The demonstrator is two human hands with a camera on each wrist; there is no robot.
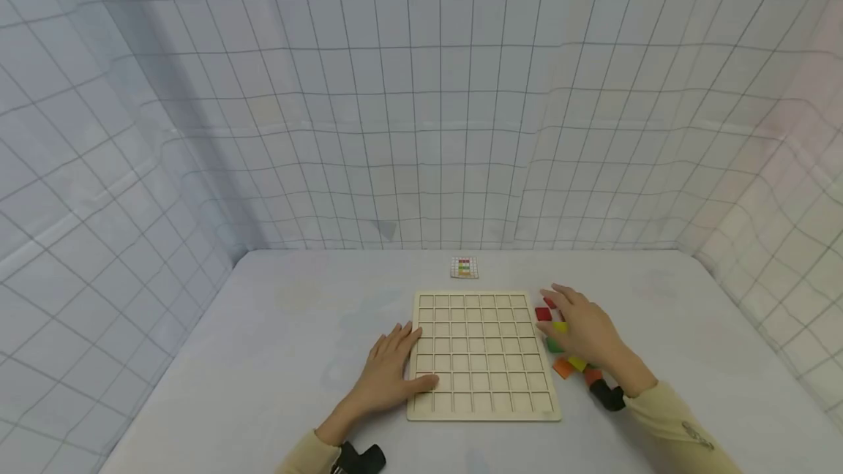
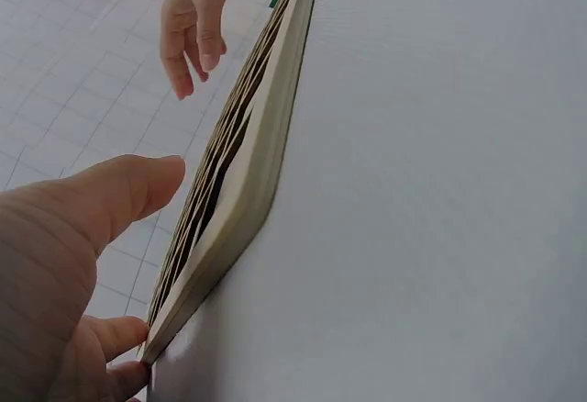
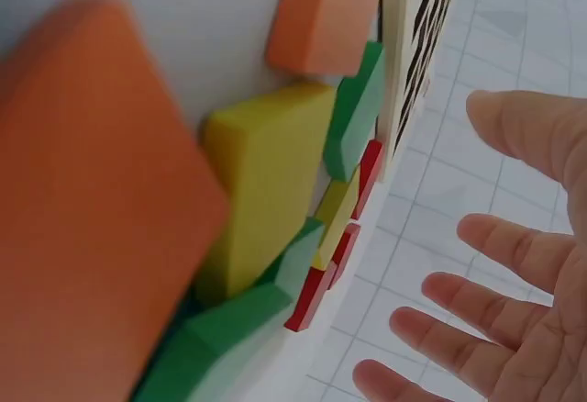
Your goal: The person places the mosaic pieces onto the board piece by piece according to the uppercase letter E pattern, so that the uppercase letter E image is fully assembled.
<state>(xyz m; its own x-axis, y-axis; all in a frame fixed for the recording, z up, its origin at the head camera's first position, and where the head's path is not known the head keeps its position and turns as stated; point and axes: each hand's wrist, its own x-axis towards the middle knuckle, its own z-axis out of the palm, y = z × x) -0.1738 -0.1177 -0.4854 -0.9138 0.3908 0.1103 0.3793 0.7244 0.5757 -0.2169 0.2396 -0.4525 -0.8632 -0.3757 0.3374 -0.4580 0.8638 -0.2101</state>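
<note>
White table (image 1: 263,357), spread left hand (image 1: 387,375) touching board (image 1: 484,346), spread right hand (image 1: 588,329) above blocks (image 1: 555,346)

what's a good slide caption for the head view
Left hand at the left edge of a pale grid board, right hand above red, yellow, green and orange tiles, small pattern card beyond.

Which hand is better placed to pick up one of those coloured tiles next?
Probably the right hand: it hangs close by the coloured tiles, fingers apart and holding nothing. The left hand is at the far side of the grid board, away from them.
</note>
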